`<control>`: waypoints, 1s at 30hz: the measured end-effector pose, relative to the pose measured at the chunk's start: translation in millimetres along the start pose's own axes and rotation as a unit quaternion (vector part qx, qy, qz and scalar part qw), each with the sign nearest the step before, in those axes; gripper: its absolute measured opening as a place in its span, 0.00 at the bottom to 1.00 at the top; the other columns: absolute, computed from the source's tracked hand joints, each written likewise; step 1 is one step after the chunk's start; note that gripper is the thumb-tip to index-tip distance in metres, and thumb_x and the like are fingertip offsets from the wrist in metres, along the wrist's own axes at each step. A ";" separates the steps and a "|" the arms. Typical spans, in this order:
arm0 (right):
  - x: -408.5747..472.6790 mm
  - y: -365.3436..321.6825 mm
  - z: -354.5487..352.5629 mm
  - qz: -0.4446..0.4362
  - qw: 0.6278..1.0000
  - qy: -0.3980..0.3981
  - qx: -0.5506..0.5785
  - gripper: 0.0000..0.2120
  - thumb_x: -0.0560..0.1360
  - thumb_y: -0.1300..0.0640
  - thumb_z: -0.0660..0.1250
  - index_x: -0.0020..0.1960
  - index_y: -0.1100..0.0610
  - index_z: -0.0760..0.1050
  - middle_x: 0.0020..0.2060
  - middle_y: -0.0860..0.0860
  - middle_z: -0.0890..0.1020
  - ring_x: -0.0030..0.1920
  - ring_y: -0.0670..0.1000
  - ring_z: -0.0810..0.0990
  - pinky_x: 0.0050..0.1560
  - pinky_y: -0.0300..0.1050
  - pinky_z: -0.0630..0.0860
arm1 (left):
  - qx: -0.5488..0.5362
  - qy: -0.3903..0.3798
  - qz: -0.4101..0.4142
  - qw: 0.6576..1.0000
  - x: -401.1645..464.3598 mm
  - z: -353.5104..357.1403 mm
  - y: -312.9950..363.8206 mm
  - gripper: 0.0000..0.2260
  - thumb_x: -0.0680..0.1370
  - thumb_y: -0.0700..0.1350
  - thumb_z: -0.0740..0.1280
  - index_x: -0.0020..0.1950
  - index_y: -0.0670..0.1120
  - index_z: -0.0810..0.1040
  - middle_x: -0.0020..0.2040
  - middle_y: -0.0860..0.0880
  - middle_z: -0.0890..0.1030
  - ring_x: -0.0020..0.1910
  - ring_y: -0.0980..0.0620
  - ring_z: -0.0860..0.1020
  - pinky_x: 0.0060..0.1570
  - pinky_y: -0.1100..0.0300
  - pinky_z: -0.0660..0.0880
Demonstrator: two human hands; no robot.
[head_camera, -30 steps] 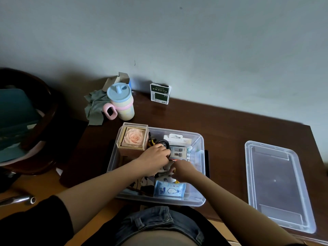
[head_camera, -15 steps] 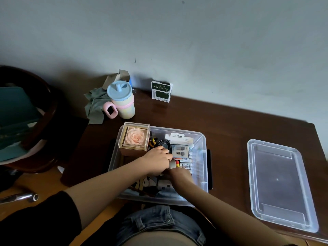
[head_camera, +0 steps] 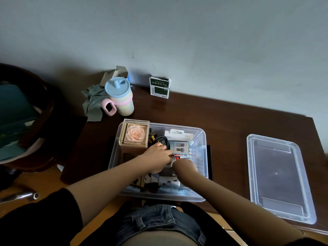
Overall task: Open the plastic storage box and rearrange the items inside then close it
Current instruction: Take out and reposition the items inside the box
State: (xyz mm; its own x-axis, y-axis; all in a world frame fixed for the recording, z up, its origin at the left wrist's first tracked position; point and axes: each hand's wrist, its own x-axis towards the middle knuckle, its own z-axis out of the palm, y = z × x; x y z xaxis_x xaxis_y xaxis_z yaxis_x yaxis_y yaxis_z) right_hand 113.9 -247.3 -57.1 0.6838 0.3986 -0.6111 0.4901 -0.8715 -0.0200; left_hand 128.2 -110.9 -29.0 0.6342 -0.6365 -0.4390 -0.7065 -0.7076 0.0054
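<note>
Now gone from the near end of the storage box (head_camera: pixel 200 139): the blue-and-white packet, apparently tucked under, so rearranging mid-way. Left hand (head_camera: pixel 157 158) curled over small items at the box's middle, grip unclear; right hand (head_camera: pixel 184 166) reaching deep, fingers hidden. Box long axis running away from the body, open upward. Right of the box, well apart: lid (head_camera: pixel 278 176), same orientation.

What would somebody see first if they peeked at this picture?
Probably the peach rose in its clear case, sitting at the far left corner of the open plastic storage box. Next, the left hand and right hand digging among the items, and the lid lying on the table to the right.
</note>
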 end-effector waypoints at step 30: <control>9.4 14.4 3.9 0.074 0.996 -0.058 0.002 0.14 0.77 0.63 0.61 0.61 0.60 0.74 0.58 0.56 0.78 0.59 0.57 0.77 0.53 0.45 0.74 | 0.131 -0.111 0.082 0.982 39.4 6.6 16.0 0.16 0.79 0.41 0.58 0.62 0.55 0.75 0.56 0.53 0.79 0.60 0.48 0.73 0.63 0.55 0.64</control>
State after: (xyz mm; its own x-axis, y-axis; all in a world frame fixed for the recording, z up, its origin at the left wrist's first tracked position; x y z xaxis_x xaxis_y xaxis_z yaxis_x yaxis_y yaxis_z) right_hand 125.3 -257.2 -66.2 0.6818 0.2300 -0.6944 0.3857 -0.9197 0.0741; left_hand 139.8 -145.3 -52.1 0.4417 -0.6318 -0.6370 -0.8681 -0.4802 -0.1257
